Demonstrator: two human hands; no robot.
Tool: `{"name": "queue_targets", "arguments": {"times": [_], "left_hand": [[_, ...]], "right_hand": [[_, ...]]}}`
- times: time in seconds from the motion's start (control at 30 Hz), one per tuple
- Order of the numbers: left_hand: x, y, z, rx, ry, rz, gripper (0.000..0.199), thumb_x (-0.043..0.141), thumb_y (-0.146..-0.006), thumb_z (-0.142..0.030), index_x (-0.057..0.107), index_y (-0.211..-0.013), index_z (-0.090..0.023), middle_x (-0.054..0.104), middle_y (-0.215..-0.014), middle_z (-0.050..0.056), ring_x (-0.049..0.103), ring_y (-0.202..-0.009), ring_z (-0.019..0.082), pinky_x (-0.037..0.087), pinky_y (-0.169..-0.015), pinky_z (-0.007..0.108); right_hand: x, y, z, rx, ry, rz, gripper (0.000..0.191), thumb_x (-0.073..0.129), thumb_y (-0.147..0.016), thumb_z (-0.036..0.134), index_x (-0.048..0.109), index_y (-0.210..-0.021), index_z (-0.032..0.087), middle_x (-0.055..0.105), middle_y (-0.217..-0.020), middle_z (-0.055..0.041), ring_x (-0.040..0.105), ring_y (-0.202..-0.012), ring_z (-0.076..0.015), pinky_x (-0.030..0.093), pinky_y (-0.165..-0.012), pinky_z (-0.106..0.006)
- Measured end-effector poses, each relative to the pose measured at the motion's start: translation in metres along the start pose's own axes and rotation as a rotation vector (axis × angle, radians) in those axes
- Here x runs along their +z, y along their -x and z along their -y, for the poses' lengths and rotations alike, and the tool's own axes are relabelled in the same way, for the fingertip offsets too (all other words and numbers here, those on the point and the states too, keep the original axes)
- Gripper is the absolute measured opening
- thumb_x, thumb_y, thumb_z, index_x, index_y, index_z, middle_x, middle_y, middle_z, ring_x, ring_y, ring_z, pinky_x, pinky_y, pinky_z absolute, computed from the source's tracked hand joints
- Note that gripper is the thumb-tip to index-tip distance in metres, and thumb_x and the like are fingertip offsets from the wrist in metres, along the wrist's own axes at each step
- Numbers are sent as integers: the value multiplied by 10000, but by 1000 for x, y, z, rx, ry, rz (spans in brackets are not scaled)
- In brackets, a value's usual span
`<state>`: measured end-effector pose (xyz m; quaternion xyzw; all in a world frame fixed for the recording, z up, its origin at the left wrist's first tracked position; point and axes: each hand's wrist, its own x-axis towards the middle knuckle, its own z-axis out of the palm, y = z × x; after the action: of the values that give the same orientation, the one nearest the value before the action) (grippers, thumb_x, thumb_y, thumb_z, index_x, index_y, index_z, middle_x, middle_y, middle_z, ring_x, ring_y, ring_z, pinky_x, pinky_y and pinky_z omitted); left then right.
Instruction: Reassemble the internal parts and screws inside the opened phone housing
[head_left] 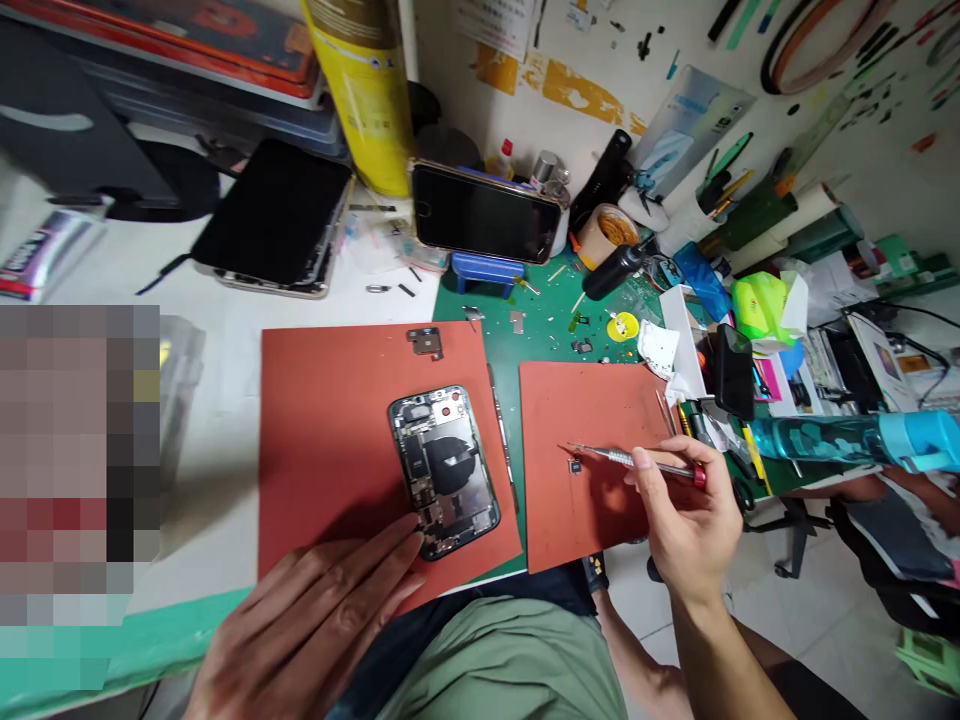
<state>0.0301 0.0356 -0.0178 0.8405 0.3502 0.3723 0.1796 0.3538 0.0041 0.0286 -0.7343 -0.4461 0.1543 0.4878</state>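
An opened phone body (450,470) with its inner parts showing lies tilted on the left red mat (322,420). My left hand (315,610) has its fingers stretched out, the tips at the phone's lower left edge. Between the fingers of my right hand (690,510) is a thin metal hand tool with a red end (622,457), its tip pointing left over the right red mat (555,520). Just below that tip sits a tiny dark part (575,466). A small metal plate (426,342) rests near the left mat's top edge, and a slim metal tool (501,430) lies right of the phone.
Behind the mats, a phone (487,213) leans on a blue stand (487,272). A larger opened device (274,215) lies at the back left, near a yellow can (364,95). On the right are a white box (682,340) and a blue bottle (855,438).
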Motion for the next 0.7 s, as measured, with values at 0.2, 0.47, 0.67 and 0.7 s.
{"name": "queue_targets", "arguments": {"times": [0.2, 0.47, 0.67, 0.7], "left_hand": [[-5, 0, -10, -202, 94, -24, 192, 664, -1035, -140, 726, -1211, -184, 795, -1049, 53, 751, -946, 182, 613, -884, 323], [-5, -1, -6, -288, 359, -39, 156, 709, -1005, -135, 732, -1150, -186, 763, -1016, 27, 710, -888, 132, 591, -808, 253], [-6, 1, -3, -223, 401, -51, 123, 673, -1010, -85, 747, -1034, -180, 771, -946, 26, 695, -869, 137, 584, -778, 270], [-6, 1, -3, -213, 400, -53, 123, 670, -1011, -85, 748, -1022, -180, 770, -936, 25, 693, -861, 139, 582, -775, 273]], "right_hand": [[15, 26, 32, 166, -318, 251, 243, 794, -946, 259, 657, -1144, 225, 776, -913, -47, 759, -759, -176, 646, -729, -305], [42, 52, 44, 153, -398, 492, 267, 799, -929, 190, 696, -1170, 243, 825, -1000, -72, 812, -790, -200, 685, -725, -284], [44, 58, 47, 135, -373, 493, 268, 816, -922, 199, 708, -1165, 238, 839, -1020, -78, 828, -822, -209, 695, -748, -272], [44, 58, 47, 123, -370, 496, 270, 813, -922, 190, 708, -1168, 236, 839, -1021, -80, 830, -833, -208, 694, -751, -264]]}}
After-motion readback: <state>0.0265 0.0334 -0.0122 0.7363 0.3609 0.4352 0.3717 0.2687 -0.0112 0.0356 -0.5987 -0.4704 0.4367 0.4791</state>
